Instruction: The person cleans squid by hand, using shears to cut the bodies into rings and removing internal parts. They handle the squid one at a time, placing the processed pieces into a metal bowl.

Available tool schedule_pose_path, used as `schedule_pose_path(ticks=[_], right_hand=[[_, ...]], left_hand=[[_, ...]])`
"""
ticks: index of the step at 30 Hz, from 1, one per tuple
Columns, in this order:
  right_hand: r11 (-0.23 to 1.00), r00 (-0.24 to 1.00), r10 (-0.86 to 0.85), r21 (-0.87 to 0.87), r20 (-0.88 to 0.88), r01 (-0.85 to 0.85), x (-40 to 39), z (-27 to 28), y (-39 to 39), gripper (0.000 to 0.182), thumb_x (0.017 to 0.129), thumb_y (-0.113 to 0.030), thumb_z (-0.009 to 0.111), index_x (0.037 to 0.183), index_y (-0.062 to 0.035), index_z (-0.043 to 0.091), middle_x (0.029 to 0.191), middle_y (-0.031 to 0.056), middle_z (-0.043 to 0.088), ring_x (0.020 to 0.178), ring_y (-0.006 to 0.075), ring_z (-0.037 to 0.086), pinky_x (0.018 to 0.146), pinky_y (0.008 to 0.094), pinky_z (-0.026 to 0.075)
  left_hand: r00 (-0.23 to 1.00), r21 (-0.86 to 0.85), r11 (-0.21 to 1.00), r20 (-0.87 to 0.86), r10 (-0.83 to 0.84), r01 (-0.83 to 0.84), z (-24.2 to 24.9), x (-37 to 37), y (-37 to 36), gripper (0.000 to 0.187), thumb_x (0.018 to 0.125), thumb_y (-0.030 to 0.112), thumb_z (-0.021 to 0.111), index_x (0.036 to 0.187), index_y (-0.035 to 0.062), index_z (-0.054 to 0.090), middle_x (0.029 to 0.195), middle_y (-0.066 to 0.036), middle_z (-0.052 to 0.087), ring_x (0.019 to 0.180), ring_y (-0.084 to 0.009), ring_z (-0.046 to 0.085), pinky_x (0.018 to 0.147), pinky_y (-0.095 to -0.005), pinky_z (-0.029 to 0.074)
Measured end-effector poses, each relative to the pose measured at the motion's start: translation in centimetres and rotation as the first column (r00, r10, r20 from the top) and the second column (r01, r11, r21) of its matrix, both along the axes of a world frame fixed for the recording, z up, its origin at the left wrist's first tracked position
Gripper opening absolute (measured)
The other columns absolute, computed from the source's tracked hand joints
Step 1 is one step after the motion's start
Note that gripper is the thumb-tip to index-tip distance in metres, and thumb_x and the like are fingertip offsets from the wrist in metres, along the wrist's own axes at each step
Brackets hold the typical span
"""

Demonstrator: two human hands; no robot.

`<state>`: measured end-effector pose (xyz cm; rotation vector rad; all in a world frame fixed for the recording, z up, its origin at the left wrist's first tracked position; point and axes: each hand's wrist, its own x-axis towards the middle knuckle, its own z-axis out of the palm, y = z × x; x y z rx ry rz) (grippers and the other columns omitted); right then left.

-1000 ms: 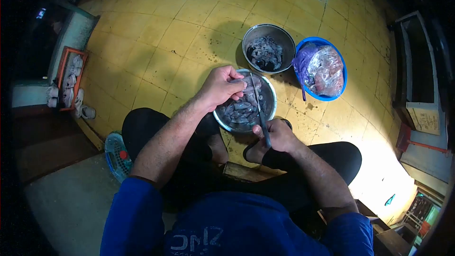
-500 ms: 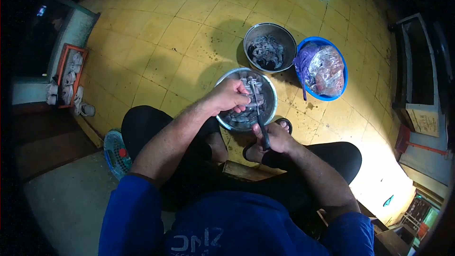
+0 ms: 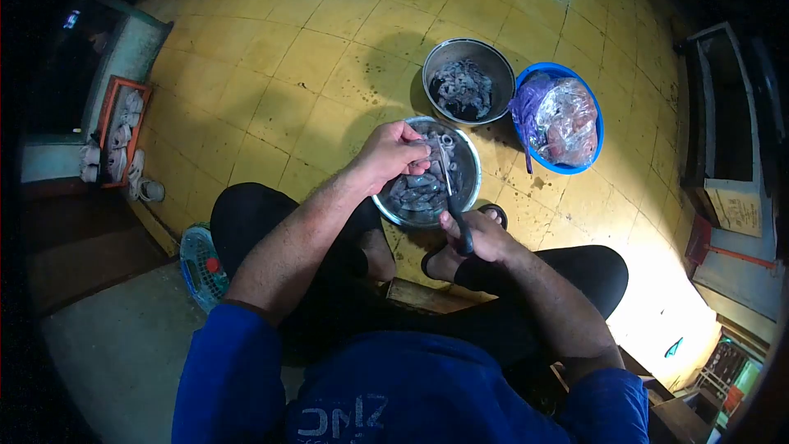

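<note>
My left hand [image 3: 393, 154] is pinched over the left part of a round metal bowl [image 3: 474, 166], gripping a small greyish piece of what looks like squid at the blades. My right hand [image 3: 483, 234] is wrapped round the black handles of scissors [image 3: 457, 212]. Their blades point up and away over the bowl, close to my left fingertips. Grey, slippery-looking pieces [image 3: 417, 194] and some rings lie in the bowl. Behind it stands a dark pot [image 3: 429, 78] with pale cut pieces [image 3: 463, 89] inside.
Right of the pot, a blue basin [image 3: 598, 136] holds plastic bags [image 3: 567, 119]. My sandalled foot [image 3: 444, 263] is just below the bowl. At the left are a green basket [image 3: 200, 267] and an orange rack [image 3: 115, 127] with shoes. A dark cabinet [image 3: 723, 107] stands at the right.
My left hand has shifted slightly left and up, uncovering more of the bowl's contents. The scissors have moved a little, and their blades look closer together.
</note>
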<state>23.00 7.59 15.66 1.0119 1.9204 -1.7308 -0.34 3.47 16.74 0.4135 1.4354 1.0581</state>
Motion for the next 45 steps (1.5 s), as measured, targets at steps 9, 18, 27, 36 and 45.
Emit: schedule_pose_path(ticks=[9, 18, 27, 36, 45], right_hand=[[0.975, 0.998, 0.066, 0.212, 0.024, -0.070, -0.3, 1.4, -0.4, 0.078, 0.084, -0.074, 0.042, 0.067, -0.0013, 0.062, 0.059, 0.0081, 0.060, 0.061, 0.0192, 0.061, 0.060, 0.0364, 0.047], [0.987, 0.994, 0.080, 0.135, 0.077, -0.090, -0.1, 0.8, -0.6, 0.070, 0.084, -0.069, 0.050, 0.064, -0.0031, 0.063, 0.058, 0.0053, 0.062, 0.058, 0.0163, 0.063, 0.060, 0.0327, 0.049], [0.998, 0.996, 0.006, 0.055, 0.095, -0.011, -0.2, 0.4, -0.4, 0.075, 0.082, -0.071, 0.049, 0.069, 0.0006, 0.064, 0.060, 0.0163, 0.061, 0.065, 0.0303, 0.064, 0.062, 0.0413, 0.049], [0.991, 0.991, -0.134, 0.004, 0.029, 0.134, -0.3, 1.3, 0.0, 0.073, 0.082, -0.070, 0.051, 0.064, -0.0005, 0.061, 0.058, 0.0059, 0.061, 0.053, 0.0139, 0.060, 0.053, 0.0283, 0.048], [0.999, 0.999, 0.032, 0.000, 0.024, -0.032, -0.7, 2.2, -0.1, 0.084, 0.079, -0.081, 0.037, 0.064, -0.0021, 0.061, 0.060, 0.0049, 0.063, 0.057, 0.0154, 0.062, 0.058, 0.0298, 0.050]], left_hand=[[0.998, 0.048, 0.997, -0.004, -0.065, 0.065, 0.3, -0.4, 0.1, 0.018, 0.083, 0.005, 0.068, 0.093, 0.0014, 0.053, 0.086, -0.007, 0.060, 0.071, -0.0144, 0.063, 0.061, -0.0267, 0.054], [0.977, 0.002, 0.978, 0.051, -0.207, 0.207, 0.1, 0.0, -0.2, 0.016, 0.084, 0.006, 0.067, 0.092, 0.0029, 0.053, 0.081, -0.007, 0.060, 0.067, -0.0131, 0.062, 0.058, -0.0248, 0.052], [0.965, -0.043, 0.964, 0.034, -0.259, 0.261, 0.5, 0.4, -0.3, 0.016, 0.085, 0.007, 0.067, 0.094, 0.0026, 0.055, 0.079, -0.007, 0.062, 0.065, -0.0113, 0.060, 0.058, -0.0238, 0.049], [0.994, 0.028, 0.999, 0.103, -0.042, 0.039, -0.2, -0.2, 0.0, 0.017, 0.086, 0.004, 0.064, 0.098, 0.0000, 0.054, 0.097, -0.012, 0.060, 0.080, -0.0163, 0.064, 0.069, -0.0272, 0.056], [0.994, 0.034, 0.999, 0.112, -0.019, 0.015, -0.5, 0.4, -0.2, 0.016, 0.086, 0.002, 0.064, 0.097, -0.0001, 0.052, 0.094, -0.012, 0.062, 0.079, -0.0172, 0.065, 0.068, -0.0275, 0.057]])
